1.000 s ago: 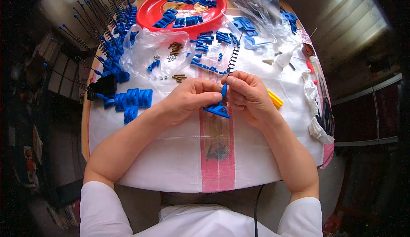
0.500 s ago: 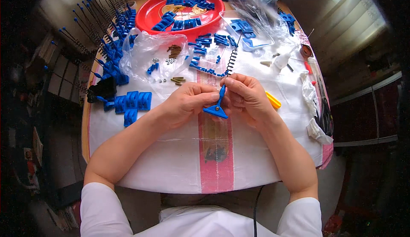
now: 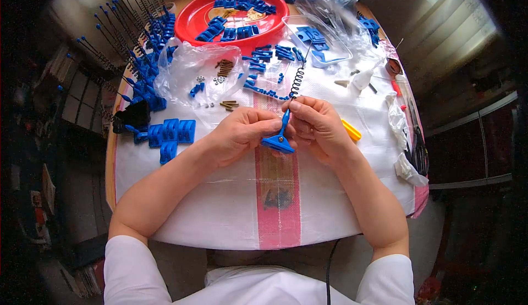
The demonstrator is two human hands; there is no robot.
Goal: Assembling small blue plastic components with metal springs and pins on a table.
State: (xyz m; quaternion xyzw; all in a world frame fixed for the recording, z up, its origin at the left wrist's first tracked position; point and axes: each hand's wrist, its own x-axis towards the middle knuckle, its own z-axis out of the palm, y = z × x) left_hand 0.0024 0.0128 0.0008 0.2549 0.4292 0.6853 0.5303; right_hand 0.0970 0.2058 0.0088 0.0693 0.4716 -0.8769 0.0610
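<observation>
Two hands meet over the middle of the table [image 3: 220, 217], both closed on one small assembly — a blue plastic base [image 3: 278, 141] with a thin stem rising from it into a dark coiled spring [image 3: 297, 83]. The left hand [image 3: 242, 134] pinches the base from its own side, fingers curled narrow around the flat foot; the right hand [image 3: 318, 126] closes on the stem just above, thumb and forefinger tight. The long axis of the piece runs from the base, nearest the person, up and away toward the red tray [image 3: 199, 14], tilting slightly to the right. Both hands sit about equally near, the left lower on the piece, the right higher.

How the stem seats in the base is hidden behind the right fingertips, and the spring's far end blurs into loose blue parts [image 3: 264, 88] behind it. A yellow tool [image 3: 351, 130] pokes out from behind the right hand — its remainder is covered. Finished stemmed pieces [image 3: 137, 41] crowd the far left edge.
</observation>
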